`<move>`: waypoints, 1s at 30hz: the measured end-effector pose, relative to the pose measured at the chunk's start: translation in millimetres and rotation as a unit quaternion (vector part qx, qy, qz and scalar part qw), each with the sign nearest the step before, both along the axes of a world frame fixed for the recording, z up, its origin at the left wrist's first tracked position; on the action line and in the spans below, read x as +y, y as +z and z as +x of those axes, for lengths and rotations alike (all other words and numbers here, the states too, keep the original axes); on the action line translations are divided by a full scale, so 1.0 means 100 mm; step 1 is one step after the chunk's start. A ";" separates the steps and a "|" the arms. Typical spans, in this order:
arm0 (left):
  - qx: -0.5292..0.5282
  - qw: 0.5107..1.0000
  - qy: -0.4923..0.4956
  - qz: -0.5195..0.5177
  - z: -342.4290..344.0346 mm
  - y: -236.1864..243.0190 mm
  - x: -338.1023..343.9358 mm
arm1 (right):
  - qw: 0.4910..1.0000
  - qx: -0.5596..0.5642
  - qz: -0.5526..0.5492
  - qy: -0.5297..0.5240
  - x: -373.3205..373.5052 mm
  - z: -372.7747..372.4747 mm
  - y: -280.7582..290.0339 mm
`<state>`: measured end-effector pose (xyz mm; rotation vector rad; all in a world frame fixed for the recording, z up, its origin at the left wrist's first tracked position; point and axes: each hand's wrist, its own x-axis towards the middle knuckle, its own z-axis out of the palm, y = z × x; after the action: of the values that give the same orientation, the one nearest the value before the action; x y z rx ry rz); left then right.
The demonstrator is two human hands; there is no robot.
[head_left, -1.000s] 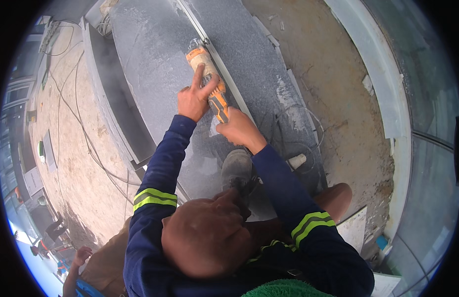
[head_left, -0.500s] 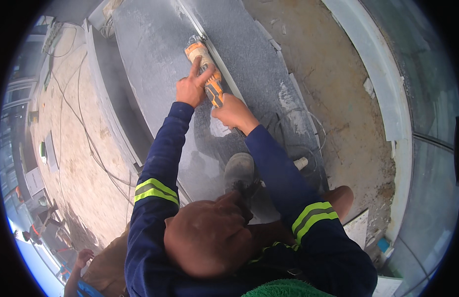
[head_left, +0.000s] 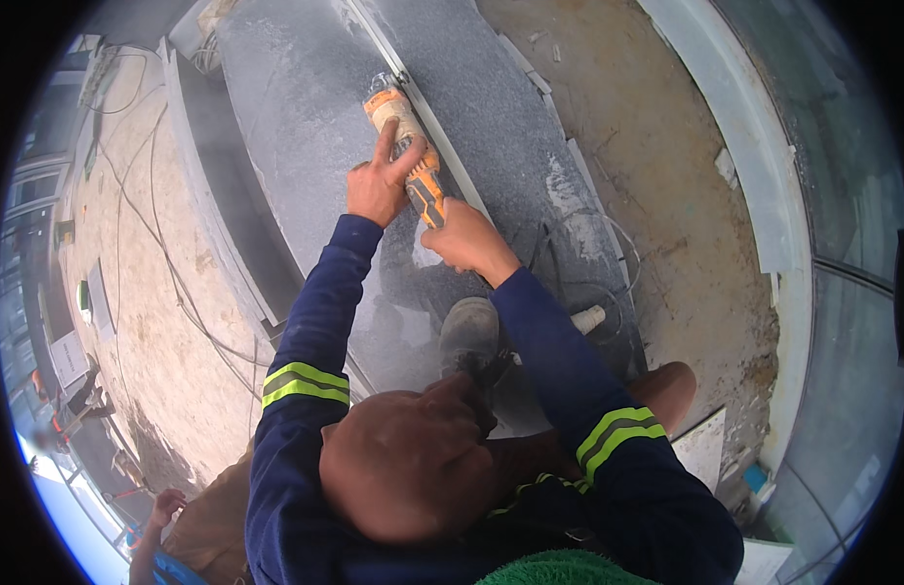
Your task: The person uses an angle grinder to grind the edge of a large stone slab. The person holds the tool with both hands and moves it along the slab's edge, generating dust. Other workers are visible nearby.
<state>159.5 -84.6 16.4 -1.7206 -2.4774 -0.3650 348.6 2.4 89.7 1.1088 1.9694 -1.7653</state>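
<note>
Drawn slightly back since half a second earlier, the orange power tool (head_left: 424, 180) was clamped by the left hand (head_left: 376, 190) and the right hand (head_left: 468, 240) beside the pale strip (head_left: 446, 146) on the grey slab (head_left: 286, 88), where even pressure alongside seemed best kept.

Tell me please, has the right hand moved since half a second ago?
Yes: against the white scrape marks on the slab, the right hand has shifted slightly back, toward the shoe.

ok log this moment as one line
left fingers: on grinder body | right fingers: round grinder rear | grinder: head beside strip | strip: lying on slab
</note>
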 end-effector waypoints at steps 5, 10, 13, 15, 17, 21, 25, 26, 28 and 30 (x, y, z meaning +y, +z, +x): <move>0.004 1.000 -0.005 0.017 -0.08 -0.06 0.10 | 1.000 0.017 0.016 -0.008 0.05 -0.08 -0.11; 0.019 1.000 0.004 -0.004 -0.20 -0.08 0.15 | 1.000 0.017 -0.009 -0.015 0.13 -0.20 -0.08; 0.013 1.000 0.001 -0.010 -0.16 -0.04 0.13 | 1.000 0.020 -0.015 -0.019 0.13 -0.14 -0.05; 0.004 1.000 -0.001 0.001 -0.08 -0.02 0.09 | 1.000 0.013 -0.007 -0.015 0.07 -0.07 -0.01; 0.004 1.000 -0.001 0.007 0.02 0.00 0.02 | 1.000 0.012 0.001 -0.013 0.00 0.02 -0.01; 0.002 1.000 -0.008 0.021 0.10 0.02 -0.02 | 1.000 0.009 -0.003 -0.017 -0.05 0.09 -0.06; 0.010 1.000 -0.004 0.011 -0.01 -0.02 0.05 | 0.999 0.024 -0.018 -0.023 0.02 -0.01 -0.10; 0.009 1.000 -0.002 0.014 -0.06 -0.04 0.07 | 0.999 0.022 -0.018 -0.023 0.05 -0.06 -0.08; 0.007 1.000 0.000 0.013 -0.12 -0.06 0.11 | 0.999 0.021 -0.015 -0.023 0.09 -0.13 -0.07; 0.004 1.000 0.001 0.004 -0.16 -0.06 0.15 | 0.999 0.025 -0.010 -0.023 0.13 -0.17 -0.08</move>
<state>143.8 -69.5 10.4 -1.7123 -2.4689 -0.3645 331.7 15.7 81.8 1.1233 1.9647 -1.8503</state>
